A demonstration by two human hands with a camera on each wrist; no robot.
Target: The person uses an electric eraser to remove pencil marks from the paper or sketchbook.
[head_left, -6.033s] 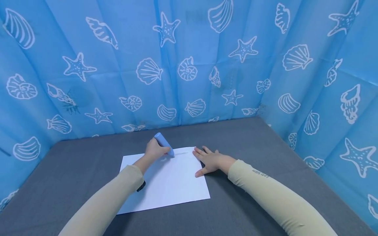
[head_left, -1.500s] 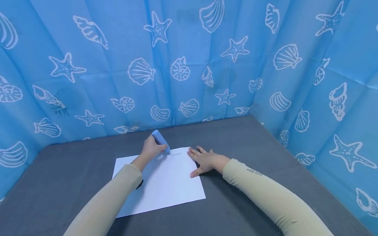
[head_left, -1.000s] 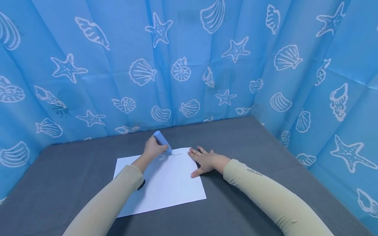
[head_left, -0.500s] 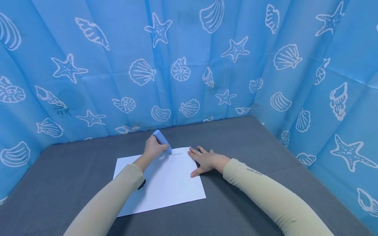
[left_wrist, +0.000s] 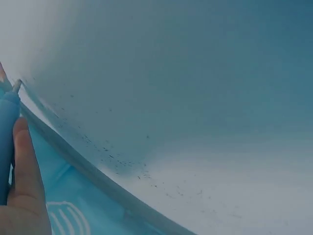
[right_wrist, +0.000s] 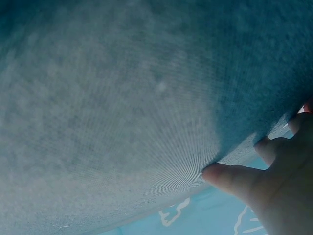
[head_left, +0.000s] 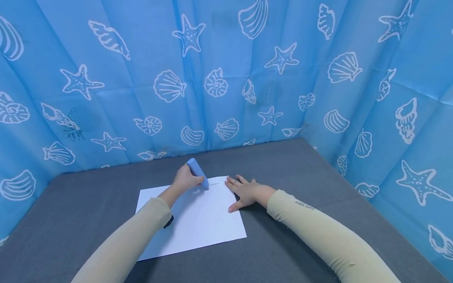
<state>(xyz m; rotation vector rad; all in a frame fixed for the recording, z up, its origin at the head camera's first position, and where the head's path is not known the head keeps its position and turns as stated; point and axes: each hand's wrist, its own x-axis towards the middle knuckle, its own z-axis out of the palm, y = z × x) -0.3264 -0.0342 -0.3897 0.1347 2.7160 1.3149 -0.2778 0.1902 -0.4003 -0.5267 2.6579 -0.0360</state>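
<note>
My left hand (head_left: 185, 180) grips a thick, pen-shaped blue electric eraser (head_left: 198, 171), tilted with its narrow tip down at the upper part of a white sheet of paper (head_left: 209, 220). Up close in the left wrist view, the eraser (left_wrist: 7, 132) shows a short pale tip, and small dark crumbs (left_wrist: 115, 157) lie scattered over the sheet. Just right of the tip runs a faint grey mark (head_left: 214, 184). My right hand (head_left: 247, 193) rests with fingers spread on the sheet's right edge, holding nothing. Its thumb and fingers also appear in the right wrist view.
The sheet lies on a dark grey cloth-covered table (head_left: 283, 169). A blue curtain (head_left: 226, 102) printed with white shells and starfish stands behind it and along the right side. A small black object (head_left: 168, 221) shows under the left sleeve's cuff.
Over the last half second the eraser's tip shifts slightly right and nearer to me. The right hand keeps its place on the paper. Since six seconds ago the head view has turned a little.
</note>
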